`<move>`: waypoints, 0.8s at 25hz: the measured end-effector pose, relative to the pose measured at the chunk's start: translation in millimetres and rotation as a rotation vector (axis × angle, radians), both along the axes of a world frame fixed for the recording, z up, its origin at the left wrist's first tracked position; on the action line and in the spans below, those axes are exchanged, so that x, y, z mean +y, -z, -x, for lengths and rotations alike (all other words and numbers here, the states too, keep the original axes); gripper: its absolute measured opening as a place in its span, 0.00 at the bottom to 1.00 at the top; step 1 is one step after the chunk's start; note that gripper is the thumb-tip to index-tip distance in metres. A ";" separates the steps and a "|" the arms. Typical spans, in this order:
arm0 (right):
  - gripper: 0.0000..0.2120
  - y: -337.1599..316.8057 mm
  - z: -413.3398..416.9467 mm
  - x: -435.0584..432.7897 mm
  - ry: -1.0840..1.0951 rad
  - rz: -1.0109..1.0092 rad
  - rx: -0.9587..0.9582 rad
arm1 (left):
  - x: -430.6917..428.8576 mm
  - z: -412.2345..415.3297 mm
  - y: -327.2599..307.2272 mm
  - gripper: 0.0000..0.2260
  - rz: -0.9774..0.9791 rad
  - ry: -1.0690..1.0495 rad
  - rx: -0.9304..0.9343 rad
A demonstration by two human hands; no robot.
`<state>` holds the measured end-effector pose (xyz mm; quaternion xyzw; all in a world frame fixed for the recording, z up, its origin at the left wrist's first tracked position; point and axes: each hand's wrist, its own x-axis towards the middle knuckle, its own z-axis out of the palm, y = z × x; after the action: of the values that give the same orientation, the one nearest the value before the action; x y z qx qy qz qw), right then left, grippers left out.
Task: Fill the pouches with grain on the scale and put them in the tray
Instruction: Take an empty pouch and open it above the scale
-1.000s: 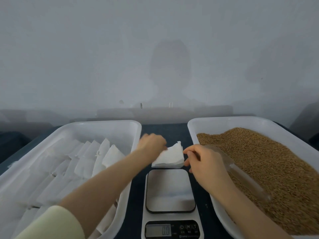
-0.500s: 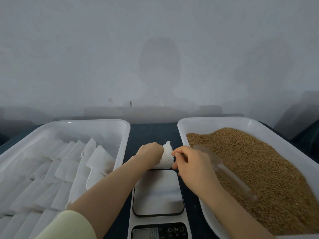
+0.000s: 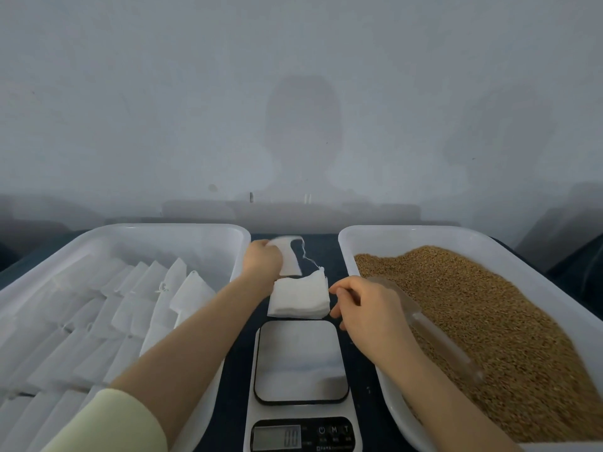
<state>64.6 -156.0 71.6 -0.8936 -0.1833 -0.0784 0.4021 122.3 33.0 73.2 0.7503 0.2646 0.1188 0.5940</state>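
Note:
A stack of empty white pouches (image 3: 298,298) lies on the dark table just behind the scale (image 3: 300,363). My left hand (image 3: 263,262) pinches one empty pouch (image 3: 289,257) lifted above and behind the stack; its drawstring trails down to the stack. My right hand (image 3: 368,309) hovers at the stack's right edge with its fingers curled and a clear plastic scoop (image 3: 427,327) in its grip, lying over the grain (image 3: 489,321). The scale's plate is bare and its display (image 3: 277,437) reads zero.
A white tray (image 3: 130,230) on the left holds several white pouches in rows. A white tray (image 3: 408,230) on the right is heaped with brown grain. A grey wall stands close behind the table.
My left hand has pulled one pouch off the stack and lifted it up and back. My right hand has let go of the stack's edge and sits just beside it.

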 end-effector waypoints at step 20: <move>0.11 -15.1 7.5 -1.4 -0.067 -0.105 0.071 | -22.6 121.4 -9.3 0.16 0.262 0.549 -0.129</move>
<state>57.1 -157.4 86.7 -0.8668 -0.1944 -0.0428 0.4572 0.9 10.5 82.5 0.7015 0.0268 -0.0337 0.7113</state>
